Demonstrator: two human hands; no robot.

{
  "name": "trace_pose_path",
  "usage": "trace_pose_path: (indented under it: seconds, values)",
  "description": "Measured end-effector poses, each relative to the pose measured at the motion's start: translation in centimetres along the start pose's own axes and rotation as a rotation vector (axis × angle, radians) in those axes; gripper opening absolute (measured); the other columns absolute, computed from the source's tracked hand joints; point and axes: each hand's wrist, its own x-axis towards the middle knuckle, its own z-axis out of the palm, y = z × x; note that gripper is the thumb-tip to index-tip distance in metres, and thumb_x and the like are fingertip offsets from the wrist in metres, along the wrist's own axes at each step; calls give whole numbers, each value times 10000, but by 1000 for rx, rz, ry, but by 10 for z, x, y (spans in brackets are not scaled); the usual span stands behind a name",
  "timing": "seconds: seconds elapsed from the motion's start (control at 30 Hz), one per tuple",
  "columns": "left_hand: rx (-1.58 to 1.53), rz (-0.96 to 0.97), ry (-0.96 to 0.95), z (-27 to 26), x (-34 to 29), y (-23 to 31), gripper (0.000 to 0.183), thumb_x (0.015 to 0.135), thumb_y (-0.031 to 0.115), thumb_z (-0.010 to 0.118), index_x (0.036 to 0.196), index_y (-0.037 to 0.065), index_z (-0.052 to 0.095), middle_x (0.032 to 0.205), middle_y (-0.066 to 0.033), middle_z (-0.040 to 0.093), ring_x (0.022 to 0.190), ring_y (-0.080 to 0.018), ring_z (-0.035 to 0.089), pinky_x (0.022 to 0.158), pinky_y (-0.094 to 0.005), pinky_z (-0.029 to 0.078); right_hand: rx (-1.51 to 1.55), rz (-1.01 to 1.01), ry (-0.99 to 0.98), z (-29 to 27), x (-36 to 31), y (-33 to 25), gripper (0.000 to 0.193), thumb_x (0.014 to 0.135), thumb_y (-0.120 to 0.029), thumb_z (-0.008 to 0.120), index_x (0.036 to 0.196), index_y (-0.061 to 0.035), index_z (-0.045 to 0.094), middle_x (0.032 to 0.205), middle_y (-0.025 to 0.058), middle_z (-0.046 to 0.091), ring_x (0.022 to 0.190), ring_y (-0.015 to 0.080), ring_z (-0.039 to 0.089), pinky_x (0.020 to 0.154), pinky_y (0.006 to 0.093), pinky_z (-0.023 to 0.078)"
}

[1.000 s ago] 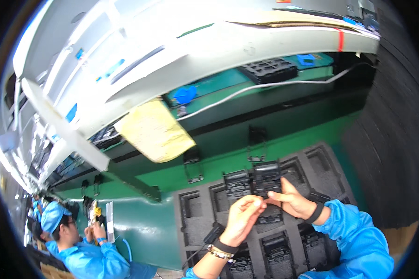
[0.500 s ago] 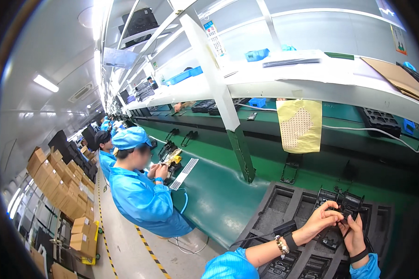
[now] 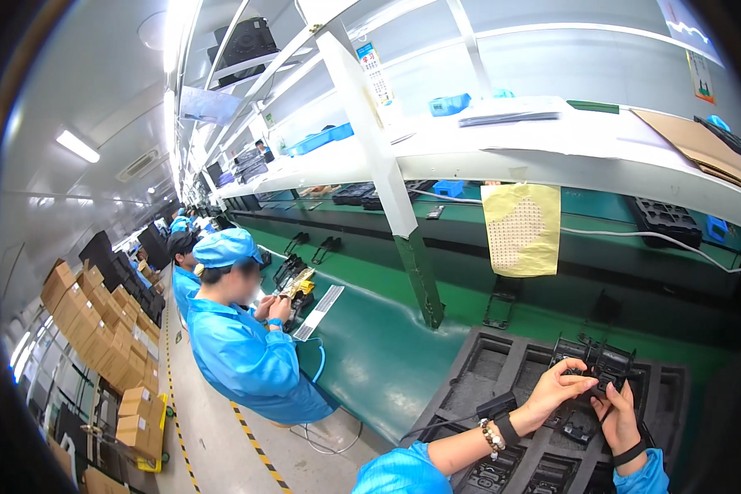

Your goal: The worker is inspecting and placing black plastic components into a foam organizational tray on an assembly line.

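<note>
Your left hand brings thumb and forefinger nearly together in front of a black housing; whether they pinch anything is too small to tell. Your right hand is half curled, fingers by the housing's lower edge, its grip unclear. The housing is over the far part of the grey foam tray.

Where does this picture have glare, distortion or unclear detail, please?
Head view: ceiling lamp glares white; the shelf looks washed out, its front edge bowed; the green tabletop shows sheen; black parts by the left hand and right hand blend together.
</note>
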Motion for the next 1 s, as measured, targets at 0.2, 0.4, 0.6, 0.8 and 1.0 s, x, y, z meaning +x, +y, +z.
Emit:
trace_pose_path:
  seconds: [0.2, 0.4, 0.6, 0.8, 1.0]
  values:
    - [-133, 13, 40, -13, 2, -3, 271, 927, 164, 687, 1155, 73, 573, 956, -35, 703, 911, -70, 636, 806, -206, 464, -17, -12, 3, 1, 1, 0, 440, 945, -151, 616, 1341, -116, 427, 1207, 49, 604, 1041, 147, 602, 841, 302, 511]
    - [-100, 112, 123, -15, 4, 4, 241, 987, 257, 602, 1119, 56, 598, 798, 41, 595, 767, -46, 565, 773, -202, 447, -6, -8, 24, 1, 3, 1, 452, 941, -160, 625, 1341, -113, 419, 1172, 37, 595, 1031, 149, 598, 835, 309, 510]
    - [70, 376, 521, -59, 16, 36, 195, 948, 166, 661, 1103, 52, 624, 756, 77, 523, 715, -28, 470, 674, -175, 403, 5, -6, 33, 2, -1, -1, 483, 940, -169, 628, 1362, -114, 399, 1177, 45, 585, 1033, 165, 600, 835, 314, 508]
    - [1031, 571, 565, -46, 8, 59, 334, 860, 56, 667, 1187, 109, 625, 1007, -66, 536, 788, -155, 545, 698, -270, 484, -5, -4, 45, 0, -1, 0, 484, 944, -194, 626, 1368, -123, 403, 1165, 39, 590, 1017, 167, 607, 814, 313, 513]
    - [1373, 149, 315, -22, -6, 56, 414, 945, 402, 578, 1136, 35, 571, 1013, -155, 627, 896, -280, 630, 762, -382, 504, 72, 17, 46, -3, 8, 1, 418, 998, -401, 510, 1309, -123, 488, 1125, 35, 629, 1005, 157, 621, 757, 301, 532]
